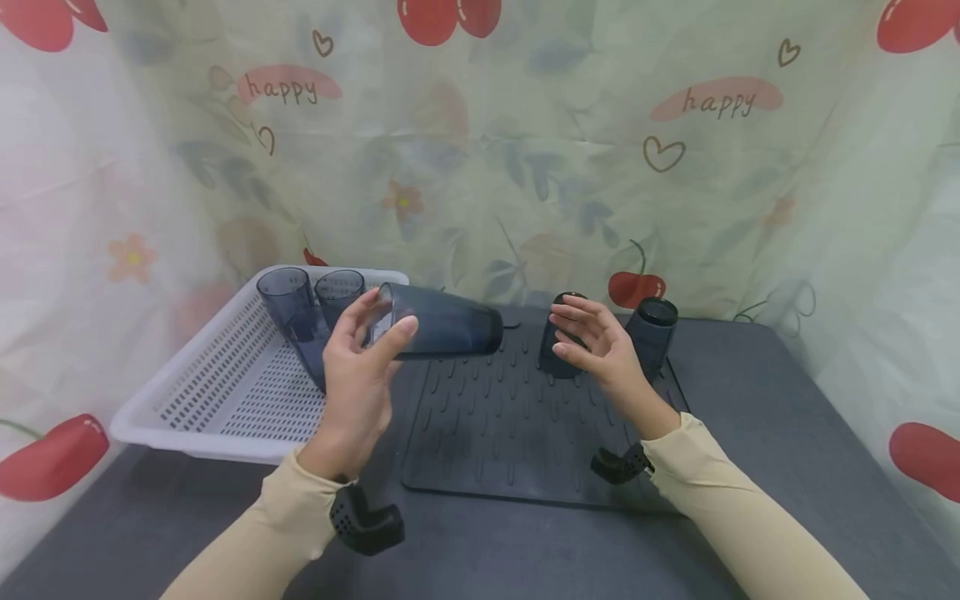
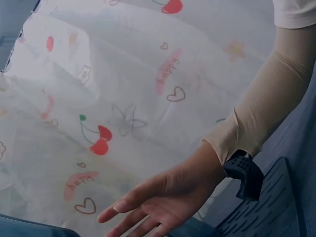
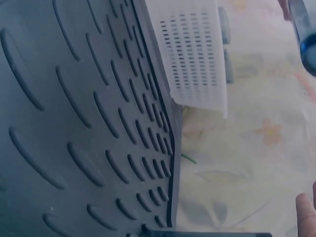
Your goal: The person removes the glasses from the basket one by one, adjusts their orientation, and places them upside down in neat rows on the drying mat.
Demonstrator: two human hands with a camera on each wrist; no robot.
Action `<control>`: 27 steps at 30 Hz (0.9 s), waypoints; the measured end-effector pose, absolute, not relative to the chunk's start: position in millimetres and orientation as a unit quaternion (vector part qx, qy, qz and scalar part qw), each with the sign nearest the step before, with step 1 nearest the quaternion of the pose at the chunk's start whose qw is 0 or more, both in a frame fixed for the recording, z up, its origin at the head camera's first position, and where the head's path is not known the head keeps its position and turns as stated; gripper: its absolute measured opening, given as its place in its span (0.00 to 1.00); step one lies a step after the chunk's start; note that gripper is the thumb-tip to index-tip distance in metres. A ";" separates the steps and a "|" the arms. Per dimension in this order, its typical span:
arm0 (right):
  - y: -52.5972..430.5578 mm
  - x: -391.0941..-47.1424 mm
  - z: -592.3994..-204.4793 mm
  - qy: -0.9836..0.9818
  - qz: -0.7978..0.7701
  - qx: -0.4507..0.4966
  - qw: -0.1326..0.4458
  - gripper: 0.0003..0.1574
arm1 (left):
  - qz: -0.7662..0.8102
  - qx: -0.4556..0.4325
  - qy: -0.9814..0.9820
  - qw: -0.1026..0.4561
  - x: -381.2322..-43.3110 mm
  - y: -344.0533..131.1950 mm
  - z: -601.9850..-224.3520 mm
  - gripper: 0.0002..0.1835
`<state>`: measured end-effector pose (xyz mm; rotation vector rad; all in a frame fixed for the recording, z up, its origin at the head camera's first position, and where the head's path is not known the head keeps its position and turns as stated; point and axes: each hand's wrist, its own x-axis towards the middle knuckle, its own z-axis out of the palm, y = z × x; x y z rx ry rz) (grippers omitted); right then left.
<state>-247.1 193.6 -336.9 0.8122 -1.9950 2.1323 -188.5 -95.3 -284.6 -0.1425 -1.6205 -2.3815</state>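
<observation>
My left hand [image 1: 358, 387] grips a dark blue clear drinking glass [image 1: 450, 323] near its rim, thumb on the near side. The glass lies nearly level in the air, its base pointing right. My right hand [image 1: 606, 354] is raised over the drying mat [image 1: 487, 442], fingers loosely bent, holding nothing. Behind it a glass [image 1: 551, 354] stands upside down on the mat, partly hidden by the fingers. Another upside-down glass [image 1: 651, 333] stands just right of that hand. In the right wrist view, the held glass [image 3: 308, 49] shows at the upper right edge.
A white perforated basket [image 1: 217, 446] stands at the left with two upright, leaning glasses, one [image 1: 292, 312] and another [image 1: 337, 292]. The grey table [image 1: 510, 550] runs around the mat. A printed curtain [image 1: 480, 183] hangs close behind and at both sides.
</observation>
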 end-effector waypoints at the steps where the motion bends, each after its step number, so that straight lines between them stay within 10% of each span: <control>1: 192.3 -246.3 -337.2 -0.655 0.703 0.272 0.052 0.40 | -0.820 -0.049 -0.556 0.127 -188.5 -93.6 -285.8 0.31; 27: 167.6 -229.7 -342.3 -0.691 0.663 0.286 0.011 0.43 | -0.822 -0.062 -0.556 0.101 -188.0 -56.8 -309.0 0.34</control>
